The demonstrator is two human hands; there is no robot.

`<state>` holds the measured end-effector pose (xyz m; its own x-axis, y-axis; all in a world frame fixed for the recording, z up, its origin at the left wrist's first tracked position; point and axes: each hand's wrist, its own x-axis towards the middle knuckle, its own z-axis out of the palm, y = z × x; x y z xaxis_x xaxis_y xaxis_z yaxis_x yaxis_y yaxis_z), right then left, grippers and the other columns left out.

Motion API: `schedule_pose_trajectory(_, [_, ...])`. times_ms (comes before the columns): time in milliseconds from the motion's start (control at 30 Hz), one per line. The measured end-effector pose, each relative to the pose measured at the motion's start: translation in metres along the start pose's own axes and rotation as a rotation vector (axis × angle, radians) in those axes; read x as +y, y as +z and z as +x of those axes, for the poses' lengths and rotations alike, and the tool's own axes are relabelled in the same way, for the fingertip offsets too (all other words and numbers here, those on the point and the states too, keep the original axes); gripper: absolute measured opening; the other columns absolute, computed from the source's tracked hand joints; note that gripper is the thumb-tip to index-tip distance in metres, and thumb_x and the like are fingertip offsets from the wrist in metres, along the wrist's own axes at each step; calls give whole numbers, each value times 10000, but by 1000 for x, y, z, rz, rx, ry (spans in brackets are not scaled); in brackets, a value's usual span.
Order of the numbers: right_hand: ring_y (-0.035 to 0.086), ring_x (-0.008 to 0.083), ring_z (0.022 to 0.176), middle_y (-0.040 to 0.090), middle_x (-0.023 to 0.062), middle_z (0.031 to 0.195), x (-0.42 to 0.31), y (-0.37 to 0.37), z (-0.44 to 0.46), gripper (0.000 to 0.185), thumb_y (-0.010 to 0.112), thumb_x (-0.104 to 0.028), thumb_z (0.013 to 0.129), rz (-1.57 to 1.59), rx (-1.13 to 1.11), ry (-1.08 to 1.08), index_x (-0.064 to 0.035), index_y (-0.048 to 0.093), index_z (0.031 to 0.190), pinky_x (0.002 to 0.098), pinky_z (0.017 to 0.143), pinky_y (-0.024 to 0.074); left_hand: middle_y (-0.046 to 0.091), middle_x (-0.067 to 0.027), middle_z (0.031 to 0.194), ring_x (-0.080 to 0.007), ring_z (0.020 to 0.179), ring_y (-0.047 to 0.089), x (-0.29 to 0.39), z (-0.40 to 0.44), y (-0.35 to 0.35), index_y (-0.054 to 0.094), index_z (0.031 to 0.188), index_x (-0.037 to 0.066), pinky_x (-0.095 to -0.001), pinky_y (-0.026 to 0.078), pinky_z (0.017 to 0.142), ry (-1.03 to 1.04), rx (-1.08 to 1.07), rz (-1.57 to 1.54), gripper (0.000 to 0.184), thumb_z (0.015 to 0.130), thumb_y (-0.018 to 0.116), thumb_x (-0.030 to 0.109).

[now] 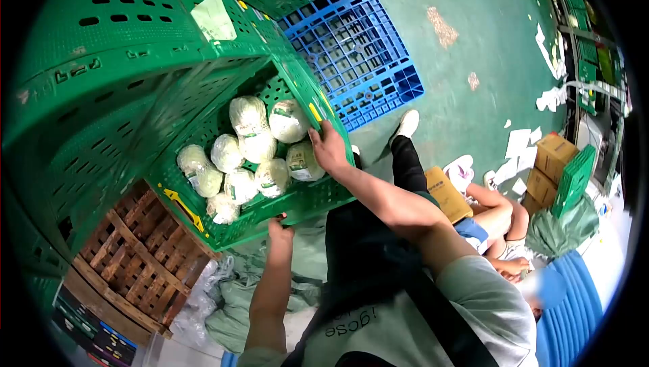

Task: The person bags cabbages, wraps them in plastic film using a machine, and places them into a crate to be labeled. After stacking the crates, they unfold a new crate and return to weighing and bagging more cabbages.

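A green plastic crate [247,235] holds several pale green heads wrapped in clear film, which look like cabbages [257,145]; some bear labels. My left hand [280,230] is closed on the crate's near rim. On the right side, my right hand [329,148] grips the rim, its fingers bent over the edge beside a yellow tab. The undersides of my fingers are hidden by the crate wall.
Tall stacked green crates [128,22] stand left. A blue pallet [358,49] lies ahead on the green floor, and a wooden pallet [145,252] at lower left. A seated person [507,225] is at right, near cardboard boxes [551,164] and scattered papers [519,145].
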<state>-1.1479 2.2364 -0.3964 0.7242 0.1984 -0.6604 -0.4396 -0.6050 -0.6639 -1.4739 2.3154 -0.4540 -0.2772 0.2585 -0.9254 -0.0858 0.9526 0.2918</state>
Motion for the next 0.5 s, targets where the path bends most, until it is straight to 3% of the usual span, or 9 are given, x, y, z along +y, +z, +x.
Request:
schedule_pose_trajectory(133, [560, 440, 791, 594, 245, 809, 10, 8, -3, 277, 546, -277, 878, -18, 59, -63, -29, 497, 994, 507, 673, 427, 545, -61, 784, -222, 742, 516, 6, -30, 25, 545, 777, 49, -417, 463, 838, -47, 0, 17, 157, 745, 397, 8])
schedule_pose_trajectory(300, [555, 455, 805, 586, 262, 835, 4, -4, -4, 261, 555, -244, 861, -15, 16, -62, -12, 479, 954, 521, 700, 430, 569, -77, 843, -241, 827, 540, 4, 11, 9, 559, 823, 51, -458, 456, 885, -90, 104, -4, 119, 832, 445, 85])
schedule_pose_trajectory(367, [553, 453, 803, 582, 262, 842, 6, -3, -7, 266, 558, -246, 858, -29, 45, -111, -10, 479, 953, 520, 699, 426, 566, -82, 880, -250, 838, 540, 1, -31, 35, 549, 857, 42, -470, 459, 876, 20, 9, 122, 110, 841, 457, 99])
schedule_pose_trajectory(433, [523, 412, 924, 568, 223, 958, 13, -8, -10, 261, 603, -170, 810, -1, 96, -258, -28, 489, 997, 480, 767, 427, 565, -88, 921, -262, 857, 542, 2, 2, 17, 546, 921, 35, -493, 465, 861, -13, 152, 130, 138, 854, 466, 126])
schedule_pose_trajectory(500, [481, 381, 1018, 529, 182, 1084, 26, -30, -22, 358, 642, -120, 752, -110, 105, -419, -48, 492, 1069, 458, 829, 414, 576, -98, 963, -254, 858, 558, -4, -13, 19, 547, 979, 46, -430, 505, 809, -75, -24, 158, 181, 878, 456, 165])
